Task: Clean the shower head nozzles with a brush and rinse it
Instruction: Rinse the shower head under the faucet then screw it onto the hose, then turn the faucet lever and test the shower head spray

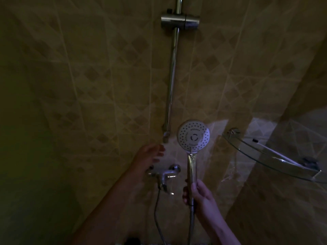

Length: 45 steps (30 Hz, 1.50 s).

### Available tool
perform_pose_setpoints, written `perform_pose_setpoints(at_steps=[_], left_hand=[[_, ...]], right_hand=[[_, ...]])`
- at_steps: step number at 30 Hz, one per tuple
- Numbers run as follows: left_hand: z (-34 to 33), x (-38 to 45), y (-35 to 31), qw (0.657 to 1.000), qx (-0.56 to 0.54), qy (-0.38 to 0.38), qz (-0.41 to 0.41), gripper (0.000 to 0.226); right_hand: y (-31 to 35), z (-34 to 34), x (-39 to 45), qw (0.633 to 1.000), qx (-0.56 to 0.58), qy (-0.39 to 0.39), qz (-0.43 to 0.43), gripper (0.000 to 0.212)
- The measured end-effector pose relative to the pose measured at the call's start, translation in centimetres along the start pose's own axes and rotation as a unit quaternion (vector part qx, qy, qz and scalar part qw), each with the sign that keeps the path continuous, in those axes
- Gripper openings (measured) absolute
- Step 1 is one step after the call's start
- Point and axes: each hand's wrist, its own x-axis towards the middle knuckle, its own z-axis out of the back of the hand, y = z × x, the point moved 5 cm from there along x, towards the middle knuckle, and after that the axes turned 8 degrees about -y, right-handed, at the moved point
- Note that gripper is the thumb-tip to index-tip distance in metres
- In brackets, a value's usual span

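Observation:
The round white shower head point(193, 135) faces me with its dotted nozzle face, held upright in front of the tiled wall. My right hand point(199, 195) grips the lower end of its chrome handle point(192, 169), where the hose point(191, 225) hangs down. My left hand point(150, 155) is raised to the left of the shower head, fingers loosely extended and holding nothing, just above the chrome mixer tap point(164, 175). No brush is visible. The scene is dim.
A vertical chrome slide rail point(172, 68) with an empty holder bracket point(180, 20) runs up the wall. A curved glass corner shelf point(272, 156) juts out at the right with a small dark item on it. A thin dark hose point(156, 213) drops from the tap.

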Motion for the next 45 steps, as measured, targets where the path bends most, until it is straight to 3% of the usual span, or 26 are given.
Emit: perform_pose_setpoints(at_steps=[3,6,10,12,17,20,22,26,29,33,36,38,40,42,45], left_hand=[[2.1,2.3,-5.1,0.993,-0.002,-0.078,-0.092,0.022],[3.4,3.9,-11.0,0.959,0.092,-0.141,-0.23,0.027],[4.0,5.5,-17.9,0.848,0.238,-0.213,-0.423,0.034],[4.2,6.8,-19.8,0.808,0.272,-0.223,-0.473,0.037],[5.2,11.5,-20.5,0.707,0.461,-0.257,-0.471,0.054],[5.8,14.0,-18.9,0.683,0.572,-0.231,-0.391,0.064],[6.2,14.6,-17.8,0.661,0.608,-0.22,-0.381,0.068],[6.7,15.0,-16.7,0.681,0.598,-0.184,-0.38,0.074],[7.0,14.6,-17.2,0.749,0.506,-0.153,-0.399,0.075],[8.5,12.5,-14.2,0.801,0.354,-0.235,-0.421,0.041],[8.6,10.7,-5.8,0.865,0.301,-0.261,-0.304,0.022],[7.7,9.0,1.6,0.92,0.287,-0.202,-0.176,0.016],[5.9,6.8,8.5,0.96,0.258,-0.096,-0.056,0.019],[4.0,4.8,13.9,0.975,0.219,-0.026,0.033,0.027],[1.6,2.9,19.1,0.976,0.168,0.001,0.14,0.022]], right_hand=[[2.0,-0.4,1.7,1.0,0.014,-0.015,0.009,0.015],[4.8,-0.7,3.3,0.999,-0.013,-0.026,0.029,0.018],[7.8,-1.2,4.5,0.998,-0.023,-0.014,0.048,0.015],[8.6,-1.7,4.8,0.999,-0.021,-0.004,0.05,0.018],[8.4,-1.7,5.4,1.0,0.006,0.009,0.024,0.015],[7.9,-1.3,5.6,1.0,0.011,-0.01,0.019,0.021],[7.6,-1.0,5.4,1.0,0.014,-0.013,0.019,0.022],[6.8,0.0,4.5,1.0,0.001,-0.027,0.015,0.026],[6.4,0.2,3.6,0.999,0.017,-0.045,-0.019,0.025],[5.9,0.8,2.5,0.998,-0.001,-0.063,-0.026,0.029],[5.2,1.0,1.8,0.998,0.0,-0.051,-0.029,0.028],[4.7,1.4,1.5,0.998,0.014,-0.04,-0.047,0.029],[4.1,2.0,1.4,0.997,0.017,-0.024,-0.067,0.03],[3.4,2.7,1.2,0.996,0.031,-0.024,-0.086,0.03],[2.9,3.7,0.7,0.994,0.044,-0.053,-0.08,0.026]])
